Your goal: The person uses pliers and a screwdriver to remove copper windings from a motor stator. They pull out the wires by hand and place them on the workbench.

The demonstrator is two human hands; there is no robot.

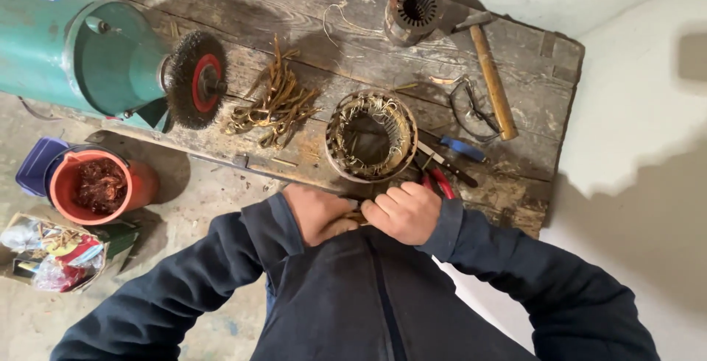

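Note:
My left hand (318, 214) and my right hand (404, 211) are closed together close to my chest, at the near edge of a worn wooden bench (456, 44). Between them they pinch a small tan strip (356, 217), mostly hidden by the fingers. Just beyond my hands a round motor stator (371, 136) with frayed windings lies on the bench. Red-handled pliers (439, 180) rest beside my right hand.
A green bench grinder (74, 48) with a wire wheel (195, 80) stands at left. A pile of tan strips (276, 103), a second stator (414, 9), a wooden-handled hammer (492, 74), safety glasses (469, 107) and a blue-handled tool (462, 147) lie on the bench. An orange bucket (96, 184) sits on the floor.

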